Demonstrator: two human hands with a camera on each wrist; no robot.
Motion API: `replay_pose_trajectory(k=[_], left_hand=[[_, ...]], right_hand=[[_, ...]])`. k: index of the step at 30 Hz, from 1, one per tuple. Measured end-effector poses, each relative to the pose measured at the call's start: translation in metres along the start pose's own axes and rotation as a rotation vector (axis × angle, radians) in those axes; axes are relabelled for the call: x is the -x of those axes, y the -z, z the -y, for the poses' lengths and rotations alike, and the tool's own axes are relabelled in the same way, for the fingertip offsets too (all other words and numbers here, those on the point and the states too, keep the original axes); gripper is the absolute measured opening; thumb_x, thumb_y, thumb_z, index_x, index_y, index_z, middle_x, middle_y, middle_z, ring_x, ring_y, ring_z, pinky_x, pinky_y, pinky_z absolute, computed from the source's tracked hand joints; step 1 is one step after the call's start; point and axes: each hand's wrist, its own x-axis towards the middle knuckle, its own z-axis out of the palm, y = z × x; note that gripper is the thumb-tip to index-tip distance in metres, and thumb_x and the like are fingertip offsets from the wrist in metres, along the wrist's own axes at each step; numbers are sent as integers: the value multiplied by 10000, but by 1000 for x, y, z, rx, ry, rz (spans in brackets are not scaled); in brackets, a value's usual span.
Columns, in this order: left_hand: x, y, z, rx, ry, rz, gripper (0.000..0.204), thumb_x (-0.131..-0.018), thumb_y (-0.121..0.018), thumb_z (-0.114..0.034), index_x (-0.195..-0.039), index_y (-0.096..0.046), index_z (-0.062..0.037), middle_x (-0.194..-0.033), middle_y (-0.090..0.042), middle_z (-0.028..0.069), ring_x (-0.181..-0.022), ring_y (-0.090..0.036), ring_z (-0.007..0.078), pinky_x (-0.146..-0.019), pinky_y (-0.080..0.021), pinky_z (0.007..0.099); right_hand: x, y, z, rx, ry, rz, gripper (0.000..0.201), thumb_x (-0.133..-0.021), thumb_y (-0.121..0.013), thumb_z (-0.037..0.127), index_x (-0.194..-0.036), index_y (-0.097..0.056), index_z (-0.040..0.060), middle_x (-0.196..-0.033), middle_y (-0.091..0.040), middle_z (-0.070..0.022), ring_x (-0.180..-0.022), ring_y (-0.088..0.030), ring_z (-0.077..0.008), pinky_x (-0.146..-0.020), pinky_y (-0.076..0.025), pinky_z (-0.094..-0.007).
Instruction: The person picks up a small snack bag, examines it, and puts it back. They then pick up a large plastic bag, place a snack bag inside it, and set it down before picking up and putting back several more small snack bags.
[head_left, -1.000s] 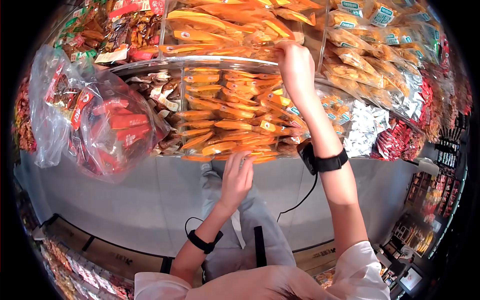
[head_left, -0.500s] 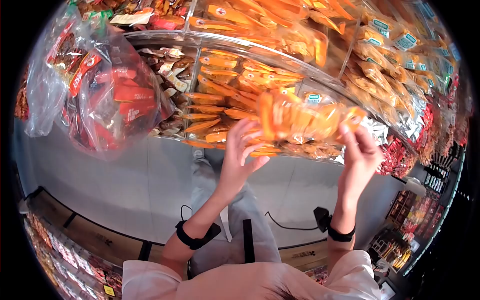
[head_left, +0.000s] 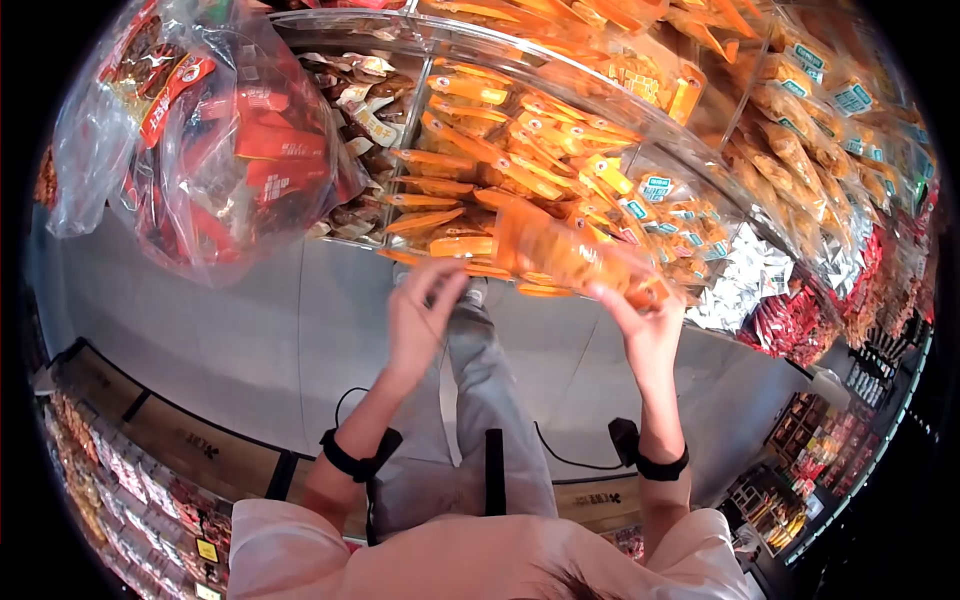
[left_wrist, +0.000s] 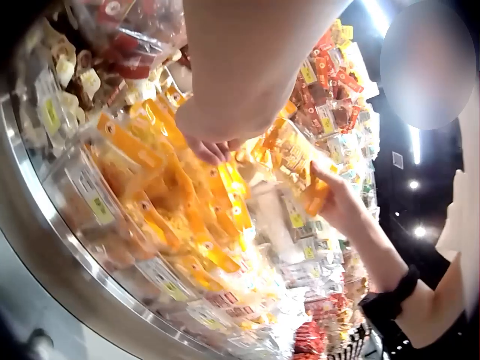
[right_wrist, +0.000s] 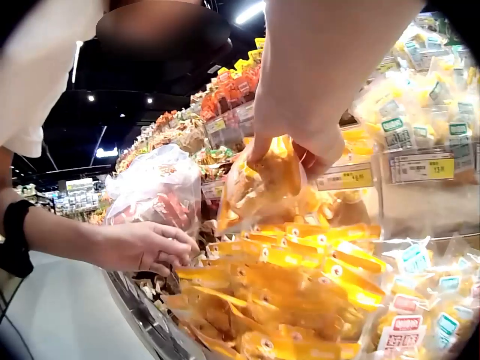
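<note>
My right hand (head_left: pixel 654 328) pinches one end of an orange-and-clear snack packet (head_left: pixel 560 255), thumb on the near side. The packet is held slantwise above the front edge of a bin full of similar orange packets (head_left: pixel 465 95); motion blurs its print. In the right wrist view the same packet (right_wrist: pixel 262 184) hangs from the fingers over the upright rows. My left hand (head_left: pixel 418 315) is at the bin's front edge, its fingers loosely bent and nothing in them. The left wrist view shows the left hand's fingertips (left_wrist: pixel 214 148) overlapping the orange packets.
A clear plastic bag (head_left: pixel 225 150) with red packets bulges at the left of the display. White packets (head_left: pixel 745 275) and red packets (head_left: pixel 795 325) fill bins to the right. A raised clear divider (head_left: pixel 600 75) separates the back bins. Grey floor (head_left: pixel 250 330) lies below.
My right hand has come back from the rear bin with an orange packet, then moved nearer and left. The left hand has drawn back and left from the packets. The view has shifted.
</note>
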Motion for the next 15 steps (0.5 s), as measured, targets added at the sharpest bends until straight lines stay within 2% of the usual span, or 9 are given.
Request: replay_pose_trajectory(k=[1, 2, 3, 4, 6, 8, 9, 12, 15], left_hand=[[-10, 10, 4, -176, -137, -111, 194, -848, -626, -74, -1040, -630, -48, -960, -621, 71, -870, -582, 212, -777, -455, 314], [-20, 17, 7, -351, -274, -223, 201, -835, -621, -58, -1035, -633, -65, -977, -605, 80, -931, -567, 255, -840, -431, 340], [-29, 18, 9, -349, -274, -221, 201, -835, -621, -58, -1035, -633, -65, -977, -605, 80, -931, -567, 255, -840, -431, 340], [-37, 20, 12, -416, -318, -236, 213, -820, -619, -46, -1031, -634, -72, -998, -596, 79, -975, -540, 271, -870, -411, 359], [-48, 21, 24, -490, -363, -258, 226, -806, -617, -35, -1028, -634, -78, -1018, -586, 79, -1019, -513, 286, -900, -392, 378], [-52, 15, 46, -530, -422, -129, 230, -800, -617, -34, -1026, -637, -75, -1021, -587, 71, -1016, -511, 283, -894, -400, 395], [-51, 13, 48, -486, -411, -118, 193, -819, -594, -21, -999, -656, -54, -1015, -594, 80, -1015, -513, 275, -873, -418, 370], [-49, 11, 53, -368, -369, -92, 201, -784, -598, 22, -956, -674, -52, -1000, -597, 78, -1002, -514, 279, -867, -426, 375], [-49, 11, 51, -375, -419, -78, 215, -752, -603, 50, -928, -679, -46, -998, -592, 78, -994, -511, 283, -854, -434, 372]], right_hand=[[-10, -7, 5, 0, -1, -1, 326, -750, -754, 98, -1062, -676, 44, -935, -698, -50, -790, -624, -120, -671, -487, -253], [-21, -16, 14, 121, 171, -9, 332, -733, -744, 81, -1056, -674, 47, -949, -687, -62, -825, -623, -159, -687, -493, -271], [-30, -25, 20, 242, 342, -16, 340, -717, -735, 64, -1051, -672, 50, -964, -676, -75, -861, -622, -198, -703, -498, -289], [-36, -36, 18, 243, 341, -16, 340, -717, -735, 64, -1051, -672, 50, -964, -676, -75, -861, -622, -198, -703, -498, -289], [-47, -60, 7, 494, 538, 31, 330, -680, -693, 45, -1009, -668, 51, -837, -625, -85, -803, -601, -238, -689, -505, -336], [-52, -75, 1, 604, 521, 92, 310, -670, -663, 44, -980, -669, 53, -802, -600, -84, -794, -593, -234, -676, -504, -348], [-53, -80, -1, 723, 494, 152, 294, -659, -633, 44, -950, -670, 56, -768, -574, -83, -784, -585, -229, -662, -503, -359], [-57, -94, -3, 801, 545, 152, 241, -672, -595, 63, -902, -666, 63, -732, -556, -85, -781, -585, -228, -655, -500, -344], [-68, -119, -18, 879, 594, 226, 201, -671, -588, 70, -858, -653, 39, -780, -593, -97, -821, -590, -229, -678, -497, -328]])
